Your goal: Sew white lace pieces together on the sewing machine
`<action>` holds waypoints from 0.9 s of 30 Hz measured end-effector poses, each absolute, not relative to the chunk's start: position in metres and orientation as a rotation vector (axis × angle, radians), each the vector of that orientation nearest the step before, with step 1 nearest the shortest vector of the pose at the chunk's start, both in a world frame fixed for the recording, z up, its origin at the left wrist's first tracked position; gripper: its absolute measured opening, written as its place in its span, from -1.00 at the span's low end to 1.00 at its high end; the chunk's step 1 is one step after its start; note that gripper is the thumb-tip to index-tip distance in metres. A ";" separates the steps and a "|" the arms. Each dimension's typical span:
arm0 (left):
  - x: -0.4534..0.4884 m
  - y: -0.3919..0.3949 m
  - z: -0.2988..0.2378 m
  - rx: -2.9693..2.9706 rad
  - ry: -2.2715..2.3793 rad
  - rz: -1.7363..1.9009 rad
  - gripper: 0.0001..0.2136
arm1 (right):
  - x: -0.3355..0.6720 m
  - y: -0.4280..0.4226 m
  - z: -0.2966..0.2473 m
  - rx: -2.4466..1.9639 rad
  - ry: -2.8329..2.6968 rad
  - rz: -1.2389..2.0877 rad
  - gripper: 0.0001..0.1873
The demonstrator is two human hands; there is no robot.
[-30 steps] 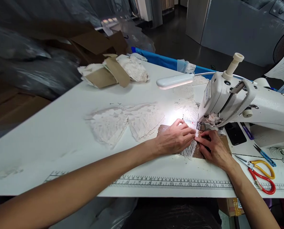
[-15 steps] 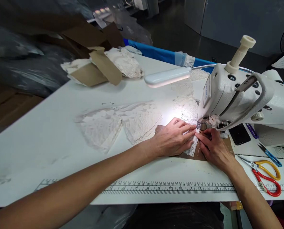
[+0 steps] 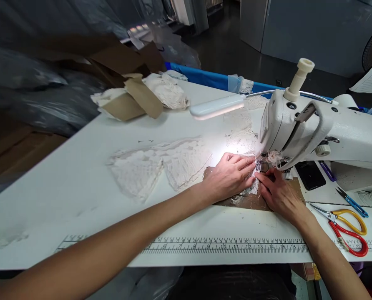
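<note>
A strip of white lace (image 3: 252,187) runs under the needle area of a white sewing machine (image 3: 286,125), and more of the lace lies beyond it under bright light. My left hand (image 3: 231,177) rests on the lace, palm down, fingers stretched toward the presser foot (image 3: 262,166). Just right of the foot, my right hand (image 3: 278,189) has its thumb and fingers bent together at the lace's edge. The fingertips of both hands nearly meet there. Beneath them is a brown, partly shiny plate (image 3: 232,202). The fingers partly hide the lace.
Two flat lace pieces (image 3: 161,164) lie to the left. Behind them is a bundle of lace with cardboard (image 3: 145,98). A lamp (image 3: 217,107) hangs over the table. At right are a phone (image 3: 310,175), blue snips (image 3: 351,202) and scissors (image 3: 348,229). A printed ruler (image 3: 223,246) runs along the front edge.
The near end of the lace strip has moved away from me, toward the foot, baring more of the brown plate. Both hands stay almost in place. The camera view has shifted slightly.
</note>
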State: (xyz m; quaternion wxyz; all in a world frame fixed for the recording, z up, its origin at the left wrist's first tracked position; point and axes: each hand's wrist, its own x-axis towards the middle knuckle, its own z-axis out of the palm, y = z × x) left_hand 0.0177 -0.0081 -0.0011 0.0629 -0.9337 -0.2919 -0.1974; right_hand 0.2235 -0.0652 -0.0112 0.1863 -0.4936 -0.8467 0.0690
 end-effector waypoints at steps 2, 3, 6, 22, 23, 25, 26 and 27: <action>0.017 -0.006 0.000 -2.831 -0.899 -0.631 -0.71 | 0.225 -0.065 -0.012 -1.381 -2.371 0.187 -0.62; 0.016 -0.005 0.001 -2.830 -0.915 -0.652 -0.71 | 0.226 -0.065 -0.013 -1.373 -2.357 0.192 -0.61; 0.007 0.005 0.001 -2.817 -1.012 -0.712 -0.69 | 0.232 -0.066 -0.014 -1.350 -2.295 0.240 -0.60; -0.006 -0.003 0.011 -3.166 -0.543 -0.649 -0.75 | 0.238 -0.064 -0.001 -1.489 -2.033 0.497 -0.66; -0.005 -0.003 0.009 -3.174 -0.539 -0.646 -0.76 | 0.238 -0.064 -0.002 -1.491 -2.036 0.487 -0.66; -0.003 -0.003 0.005 -3.182 -0.554 -0.663 -0.75 | 0.237 -0.064 -0.003 -1.491 -2.038 0.463 -0.67; -0.002 -0.003 0.003 -3.184 -0.568 -0.685 -0.73 | 0.237 -0.065 -0.003 -1.488 -2.037 0.456 -0.67; -0.001 -0.003 0.002 -3.190 -0.584 -0.709 -0.72 | 0.237 -0.065 -0.003 -1.480 -2.036 0.456 -0.67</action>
